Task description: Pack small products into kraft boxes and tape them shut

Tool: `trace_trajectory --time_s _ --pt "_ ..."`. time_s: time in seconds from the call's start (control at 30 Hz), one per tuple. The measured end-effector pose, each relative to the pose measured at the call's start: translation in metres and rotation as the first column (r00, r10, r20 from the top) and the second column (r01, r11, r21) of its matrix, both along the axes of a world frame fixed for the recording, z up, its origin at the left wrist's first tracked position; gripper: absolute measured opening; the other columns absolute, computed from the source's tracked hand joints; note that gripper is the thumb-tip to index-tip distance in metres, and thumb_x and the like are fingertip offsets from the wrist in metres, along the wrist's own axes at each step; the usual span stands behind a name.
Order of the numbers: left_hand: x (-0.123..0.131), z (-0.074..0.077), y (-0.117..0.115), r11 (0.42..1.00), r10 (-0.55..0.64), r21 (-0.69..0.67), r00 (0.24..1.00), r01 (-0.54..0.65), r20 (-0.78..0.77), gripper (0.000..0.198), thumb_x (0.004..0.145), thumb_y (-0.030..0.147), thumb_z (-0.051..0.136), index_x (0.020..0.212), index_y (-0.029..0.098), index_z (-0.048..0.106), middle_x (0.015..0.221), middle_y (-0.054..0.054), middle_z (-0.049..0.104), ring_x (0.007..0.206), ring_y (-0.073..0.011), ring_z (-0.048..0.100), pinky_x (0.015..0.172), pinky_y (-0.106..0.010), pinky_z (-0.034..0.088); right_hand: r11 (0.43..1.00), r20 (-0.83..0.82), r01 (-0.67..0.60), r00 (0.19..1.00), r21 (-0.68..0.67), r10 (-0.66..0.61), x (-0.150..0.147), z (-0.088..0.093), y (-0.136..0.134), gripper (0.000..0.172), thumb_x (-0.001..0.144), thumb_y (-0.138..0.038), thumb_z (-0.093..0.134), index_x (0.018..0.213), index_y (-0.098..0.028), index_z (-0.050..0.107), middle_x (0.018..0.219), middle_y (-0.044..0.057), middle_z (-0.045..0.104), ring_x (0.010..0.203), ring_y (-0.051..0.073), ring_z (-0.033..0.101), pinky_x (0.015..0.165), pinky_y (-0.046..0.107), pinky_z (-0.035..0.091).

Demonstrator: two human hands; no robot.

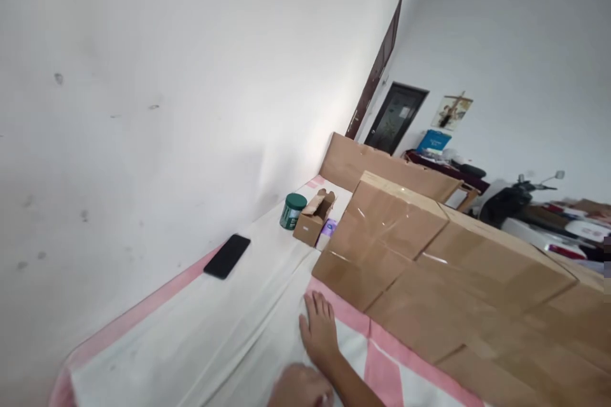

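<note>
My right hand (317,329) lies flat and open, palm down, on a white cloth with pink stripes (200,337) that covers the table. Its fingertips point at the near corner of a large taped cardboard box (382,235) and stop just short of it. My left hand (300,388) shows at the bottom edge as a blurred rounded shape beside my right wrist; its fingers are hidden. A black phone (227,255) lies screen-up on the cloth near the wall, well left of both hands.
A green-lidded jar (293,210), a small open cardboard box (314,217) and a purple packet (328,227) stand beyond the phone. More big cardboard boxes (501,267) fill the right side. A white wall (143,108) runs along the left. A scooter (520,200) and a dark door (396,116) are behind.
</note>
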State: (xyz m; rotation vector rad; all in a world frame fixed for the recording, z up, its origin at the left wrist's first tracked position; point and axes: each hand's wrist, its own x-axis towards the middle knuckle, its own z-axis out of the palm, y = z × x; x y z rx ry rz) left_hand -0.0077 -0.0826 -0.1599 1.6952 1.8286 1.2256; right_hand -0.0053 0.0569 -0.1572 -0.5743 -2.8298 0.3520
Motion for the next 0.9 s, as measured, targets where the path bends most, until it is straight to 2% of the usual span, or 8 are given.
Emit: trace_trajectory --time_s 0.13,0.23,0.33,0.4,0.53,0.63,0.73,0.9 --pt "-0.136 0.084 0.029 0.873 0.487 0.058 0.856 -0.484 -0.174 0.026 0.083 0.019 0.057 0.105 0.022 0.071 0.1 -0.005 0.074 0.094 -0.0202 0.069 0.085 -0.03 0.052 0.999 0.05 0.0 0.999 0.047 -0.003 -0.004 -0.014 0.012 0.056 0.09 -0.031 0.053 0.145 -0.022 0.052 0.154 0.016 0.048 0.146 0.038 0.037 0.119 0.061 0.026" --pt "-0.235 0.139 0.078 0.77 0.638 0.097 0.752 -0.631 -0.167 0.046 0.084 0.014 0.055 0.129 0.008 0.057 0.136 -0.021 0.058 0.126 -0.0329 0.054 0.104 -0.045 0.042 0.999 0.018 0.021 1.0 0.039 -0.021 -0.008 -0.013 0.013 0.052 0.092 -0.033 0.051 0.143 -0.024 0.052 0.154 0.014 0.047 0.146 0.037 0.037 0.119 0.062 0.025" --pt "-0.304 0.159 0.127 0.689 0.725 0.091 0.68 -0.719 -0.108 0.051 0.086 0.01 0.047 0.135 -0.004 0.044 0.157 -0.033 0.025 0.141 -0.042 0.035 0.109 -0.055 0.034 0.999 0.004 0.031 1.0 0.017 -0.031 -0.01 -0.013 0.014 0.052 0.092 -0.035 0.052 0.143 -0.026 0.051 0.156 0.013 0.045 0.147 0.038 0.036 0.119 0.063 0.025" --pt "-0.333 0.159 0.15 0.693 0.721 0.055 0.69 -0.719 -0.067 0.05 0.083 0.016 0.056 0.125 -0.01 0.047 0.154 -0.038 0.026 0.135 -0.0415 0.042 0.106 -0.052 0.037 1.0 0.0 0.023 1.0 0.0 -0.023 -0.01 -0.017 0.017 0.053 0.091 -0.037 0.055 0.142 -0.027 0.051 0.156 0.013 0.044 0.147 0.038 0.035 0.119 0.064 0.025" --pt "-0.367 0.149 0.171 0.746 0.666 -0.008 0.745 -0.666 0.039 0.046 0.077 0.03 0.067 0.106 -0.004 0.056 0.147 -0.031 0.038 0.111 -0.0256 0.062 0.101 -0.038 0.044 0.998 -0.01 0.008 1.0 -0.061 -0.009 -0.009 -0.019 0.019 0.053 0.088 -0.042 0.06 0.14 -0.029 0.053 0.157 0.012 0.043 0.148 0.039 0.034 0.119 0.066 0.023" --pt "-0.377 0.148 0.177 0.743 0.669 -0.089 0.733 -0.664 0.118 0.042 0.077 0.035 0.069 0.1 0.001 0.059 0.144 -0.024 0.043 0.113 -0.0253 0.061 0.101 -0.035 0.043 0.996 -0.001 0.021 1.0 -0.092 -0.021 -0.008 -0.01 0.014 0.051 0.089 -0.039 0.059 0.139 -0.028 0.054 0.157 0.012 0.044 0.148 0.037 0.033 0.12 0.064 0.02" --pt "-0.372 0.152 0.183 0.713 0.7 -0.209 0.698 -0.67 0.151 0.045 0.08 0.044 0.07 0.098 0.004 0.059 0.148 -0.026 0.04 0.122 -0.0312 0.055 0.103 -0.04 0.041 0.993 0.031 0.033 0.999 -0.11 -0.03 -0.009 0.003 0.008 0.051 0.089 -0.035 0.057 0.139 -0.024 0.053 0.157 0.014 0.043 0.149 0.036 0.031 0.121 0.062 0.017" --pt "-0.341 0.158 0.193 0.65 0.726 -0.298 0.687 -0.699 -0.028 0.084 0.071 0.054 0.076 0.128 0.0 0.046 0.161 -0.034 0.001 0.14 -0.0552 0.026 0.105 -0.062 0.035 0.985 0.056 0.024 0.998 -0.172 -0.015 -0.009 0.012 0.004 0.054 0.087 -0.038 0.058 0.139 -0.022 0.053 0.156 0.015 0.042 0.149 0.036 0.029 0.121 0.061 0.013"
